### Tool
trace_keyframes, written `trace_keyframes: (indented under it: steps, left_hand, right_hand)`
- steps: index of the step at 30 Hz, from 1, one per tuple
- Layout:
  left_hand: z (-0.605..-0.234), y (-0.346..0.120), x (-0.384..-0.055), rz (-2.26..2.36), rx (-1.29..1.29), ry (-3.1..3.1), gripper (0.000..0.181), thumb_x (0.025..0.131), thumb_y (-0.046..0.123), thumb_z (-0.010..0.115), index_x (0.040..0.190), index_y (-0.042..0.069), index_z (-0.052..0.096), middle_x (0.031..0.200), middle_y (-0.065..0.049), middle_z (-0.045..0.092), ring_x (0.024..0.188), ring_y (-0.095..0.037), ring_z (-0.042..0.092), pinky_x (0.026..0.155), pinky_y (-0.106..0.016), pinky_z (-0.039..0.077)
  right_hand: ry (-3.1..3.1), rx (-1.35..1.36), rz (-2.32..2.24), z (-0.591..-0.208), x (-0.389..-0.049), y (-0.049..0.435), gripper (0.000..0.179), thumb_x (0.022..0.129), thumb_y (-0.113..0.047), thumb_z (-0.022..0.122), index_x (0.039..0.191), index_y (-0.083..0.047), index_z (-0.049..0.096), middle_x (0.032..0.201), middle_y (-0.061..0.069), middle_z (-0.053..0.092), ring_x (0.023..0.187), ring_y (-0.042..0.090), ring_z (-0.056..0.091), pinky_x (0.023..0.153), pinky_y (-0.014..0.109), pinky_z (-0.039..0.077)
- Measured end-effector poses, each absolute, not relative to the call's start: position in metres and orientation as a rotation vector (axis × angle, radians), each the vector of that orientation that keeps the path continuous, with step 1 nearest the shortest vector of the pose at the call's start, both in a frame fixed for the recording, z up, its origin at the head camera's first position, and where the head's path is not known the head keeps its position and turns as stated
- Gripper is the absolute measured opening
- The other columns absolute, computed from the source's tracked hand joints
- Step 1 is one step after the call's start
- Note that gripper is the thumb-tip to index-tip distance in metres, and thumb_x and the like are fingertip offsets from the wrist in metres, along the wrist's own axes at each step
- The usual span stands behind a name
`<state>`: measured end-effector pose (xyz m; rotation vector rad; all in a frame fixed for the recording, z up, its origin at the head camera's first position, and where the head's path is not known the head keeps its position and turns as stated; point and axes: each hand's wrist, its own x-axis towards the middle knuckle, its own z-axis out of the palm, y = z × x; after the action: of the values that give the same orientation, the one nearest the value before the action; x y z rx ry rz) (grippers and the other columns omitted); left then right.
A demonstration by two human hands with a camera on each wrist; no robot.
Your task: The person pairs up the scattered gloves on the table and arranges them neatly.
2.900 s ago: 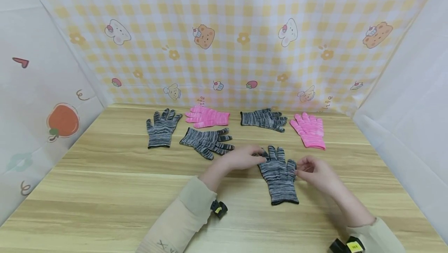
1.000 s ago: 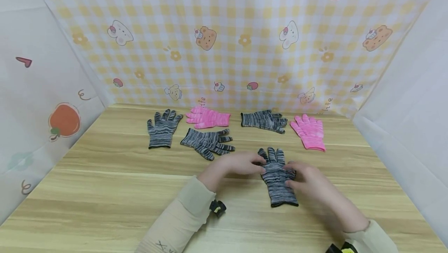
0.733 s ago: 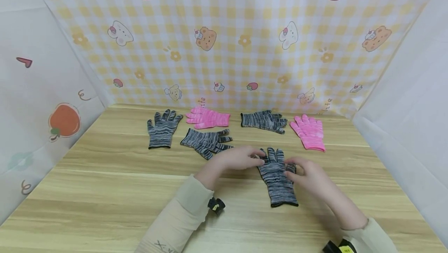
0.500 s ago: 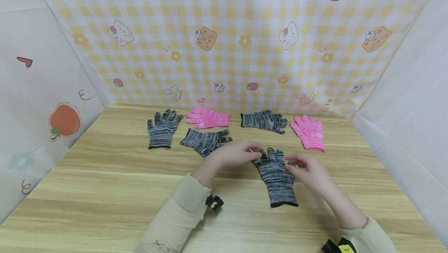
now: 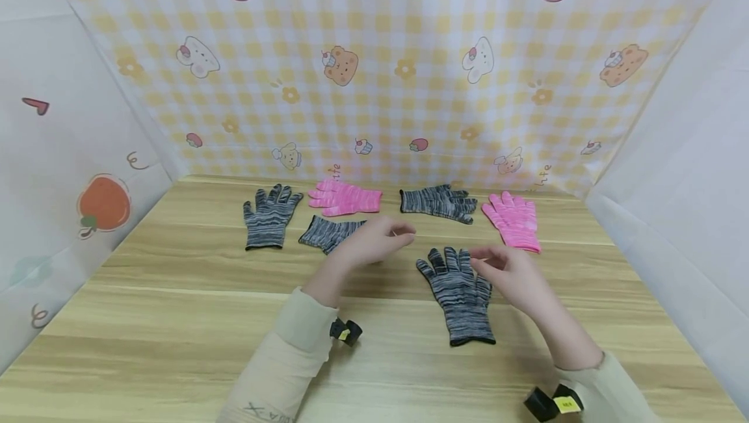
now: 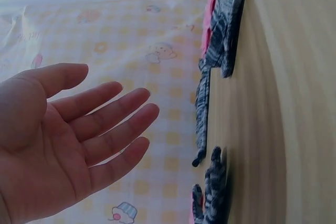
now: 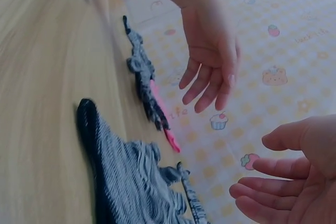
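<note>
A grey-and-black knitted glove (image 5: 465,303) lies flat at the front of the table, fingers spread away from me and dark cuff towards me. My right hand (image 5: 509,273) hovers over its right side with fingers loosely bent. The right wrist view shows that hand (image 7: 302,177) holding nothing, clear of the striped glove (image 7: 136,182). My left hand (image 5: 371,241) is in the air, partly hiding a second grey glove (image 5: 324,231) that lies sideways. Its palm (image 6: 47,150) and relaxed fingers hold nothing in the left wrist view.
Along the back lie a grey glove (image 5: 270,218), a pink glove (image 5: 348,197), another grey glove (image 5: 439,202) and a pink glove (image 5: 516,221). Behind the wooden table (image 5: 175,338) hangs a yellow checked curtain (image 5: 380,104); white sheets flank it.
My left hand has left the front glove's left fingers and moved left and back, over the sideways grey glove. The front glove's left finger and thumb now spread wider. My right hand shifted slightly back.
</note>
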<state>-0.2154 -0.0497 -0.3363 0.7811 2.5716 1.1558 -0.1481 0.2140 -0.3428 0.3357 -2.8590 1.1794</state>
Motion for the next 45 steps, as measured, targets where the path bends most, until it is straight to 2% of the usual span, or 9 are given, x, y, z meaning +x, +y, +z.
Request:
trace_keyframes:
  steps: [4,7,17,22,25,31,35,41,45]
  left_hand:
    - [-0.334,-0.060,-0.218,1.184,0.743,2.614,0.032,0.099,0.027,0.053,0.122,0.007,0.064,0.112,-0.004,0.065,0.090,-0.016,0.063,0.079,-0.032,0.053]
    - [-0.330,-0.066,-0.219,1.219,0.719,2.617,0.031,0.099,0.024,0.053,0.121,0.005,0.064,0.110,-0.006,0.066,0.097,-0.016,0.063,0.085,-0.032,0.052]
    - [-0.323,-0.088,-0.223,1.330,0.689,2.596,0.037,0.099,0.024,0.052,0.126,0.000,0.058,0.117,-0.012,0.064,0.107,-0.024,0.060,0.093,-0.037,0.049]
    - [-0.320,-0.099,-0.224,1.372,0.646,2.619,0.036,0.099,0.022,0.052,0.125,-0.001,0.059,0.117,-0.014,0.064,0.110,-0.028,0.059,0.095,-0.041,0.047]
    - [-0.317,-0.104,-0.225,1.382,0.576,2.635,0.036,0.099,0.022,0.052,0.127,-0.001,0.058,0.120,-0.014,0.062,0.112,-0.028,0.057,0.097,-0.042,0.045]
    - [-0.313,-0.117,-0.224,1.409,0.455,2.620,0.041,0.100,0.023,0.049,0.131,-0.003,0.053,0.122,-0.019,0.060,0.109,-0.032,0.057,0.095,-0.044,0.046]
    - [-0.312,-0.125,-0.226,1.417,0.413,2.628,0.041,0.100,0.021,0.048,0.130,-0.006,0.053,0.121,-0.022,0.059,0.109,-0.034,0.057,0.095,-0.045,0.046]
    - [-0.314,-0.137,-0.229,1.390,0.334,2.705,0.038,0.099,0.023,0.049,0.126,-0.003,0.058,0.113,-0.019,0.063,0.101,-0.032,0.058,0.087,-0.042,0.049]
    - [-0.315,-0.143,-0.230,1.414,0.278,2.700,0.042,0.100,0.024,0.048,0.131,-0.004,0.053,0.119,-0.020,0.060,0.103,-0.034,0.058,0.089,-0.043,0.048]
  right_hand:
    - [-2.863,0.329,1.204,-0.340,-0.151,0.210,0.029,0.095,-0.025,0.060,0.114,-0.003,0.067,0.104,0.009,0.069,0.094,0.024,0.065,0.077,0.041,0.054]
    - [-2.858,0.333,1.248,-0.338,-0.153,0.207,0.032,0.096,-0.026,0.059,0.116,-0.003,0.066,0.107,0.012,0.068,0.094,0.024,0.065,0.080,0.043,0.054]
    - [-2.795,0.292,1.537,-0.324,-0.159,0.188,0.042,0.098,-0.029,0.056,0.128,0.000,0.056,0.113,0.016,0.065,0.103,0.033,0.062,0.088,0.042,0.052]
    - [-2.749,0.273,1.623,-0.319,-0.161,0.178,0.046,0.098,-0.034,0.054,0.129,-0.001,0.055,0.113,0.015,0.065,0.102,0.031,0.063,0.090,0.045,0.050]
    - [-2.712,0.269,1.682,-0.316,-0.164,0.172,0.046,0.099,-0.035,0.052,0.128,0.002,0.054,0.112,0.017,0.065,0.101,0.028,0.064,0.089,0.041,0.051]
    - [-2.645,0.288,1.793,-0.313,-0.172,0.160,0.050,0.101,-0.039,0.046,0.127,0.004,0.054,0.113,0.020,0.063,0.103,0.028,0.063,0.088,0.034,0.052]
    - [-2.598,0.321,1.873,-0.311,-0.176,0.153,0.051,0.104,-0.037,0.039,0.130,0.005,0.052,0.118,0.020,0.061,0.105,0.030,0.062,0.089,0.036,0.051]
    - [-2.542,0.287,2.001,-0.310,-0.182,0.140,0.056,0.103,-0.041,0.036,0.131,0.004,0.051,0.122,0.021,0.058,0.106,0.031,0.061,0.090,0.036,0.051]
    - [-2.522,0.265,2.058,-0.309,-0.186,0.132,0.058,0.103,-0.043,0.036,0.131,0.005,0.051,0.122,0.022,0.059,0.107,0.032,0.061,0.089,0.036,0.051]
